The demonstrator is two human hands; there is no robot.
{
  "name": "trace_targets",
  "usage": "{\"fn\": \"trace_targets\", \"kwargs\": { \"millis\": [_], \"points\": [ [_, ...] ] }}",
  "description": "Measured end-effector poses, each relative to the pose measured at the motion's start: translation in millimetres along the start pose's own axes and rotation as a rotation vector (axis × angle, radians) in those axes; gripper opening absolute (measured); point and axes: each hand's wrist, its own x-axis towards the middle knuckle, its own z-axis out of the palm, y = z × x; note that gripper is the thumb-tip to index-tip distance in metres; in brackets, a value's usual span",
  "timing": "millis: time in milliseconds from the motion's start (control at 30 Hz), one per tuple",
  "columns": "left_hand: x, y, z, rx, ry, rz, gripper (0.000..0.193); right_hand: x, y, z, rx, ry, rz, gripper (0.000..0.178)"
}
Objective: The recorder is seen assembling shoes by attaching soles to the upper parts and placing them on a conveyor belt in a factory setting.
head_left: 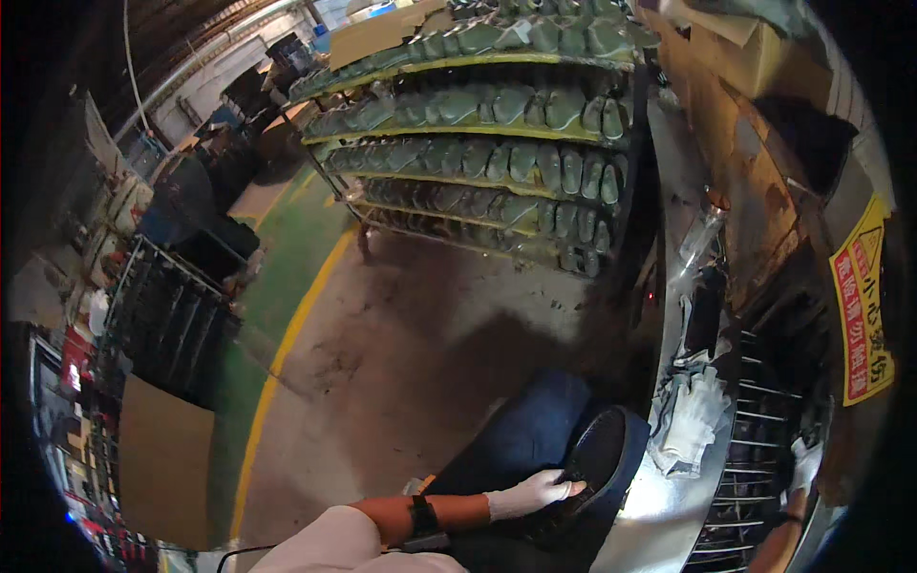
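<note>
My left hand (537,494), in a white glove with bare fingertips, reaches across my lap. Its fingers are closed on the near end of a black shoe-sole-shaped piece (598,447), which lies against my dark blue trouser leg (537,420). How the fingers wrap underneath is hidden. At the far right, my right hand (807,463), also in a white glove, is beside a row of thin metal bars (759,444). Its fingers are too small and dim to make out. Between the hands, crumpled white gloves or rags (690,420) lie on a metal ledge (659,516).
Ahead stands a rack (478,129) with yellow-edged shelves full of greenish shoe-shaped pieces. A yellow-and-red warning label (863,306) is on the machine at right. Cardboard (167,463) and a dark rack (172,315) stand left, beyond a yellow floor line (277,358).
</note>
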Motion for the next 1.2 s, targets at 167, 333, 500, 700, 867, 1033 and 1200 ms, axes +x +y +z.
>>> {"fn": "trace_targets", "kwargs": {
  "millis": [167,333,500,700,867,1033,1200],
  "points": [
    [-3,-2,-12,0.106,-0.2,-0.006,0.055,-88,-66,-59,-0.877,0.126,0.278,0.102],
    [-32,4,-18,0.108,-0.127,0.166,0.05,-209,-111,-10,-0.815,0.253,0.203,0.104],
    [-15,-29,-13,0.158,-0.272,0.329,0.049,-262,-151,-8,-0.556,0.223,0.242,0.048],
    [-42,18,-18,0.308,0.307,0.662,0.038,-293,-245,5,-0.72,0.077,0.141,0.082],
    [-10,43,10,-0.11,-0.288,0.651,0.038,-288,-366,92,-0.854,-0.594,-0.621,0.076],
    [24,65,30,-0.218,-0.311,0.475,0.072,-323,-447,206,-0.694,-1.015,-1.094,0.042],
    [-15,86,-13,-0.645,-0.435,0.477,0.073,-358,-384,211,-0.282,-0.588,-0.266,0.056]
  ]
}}
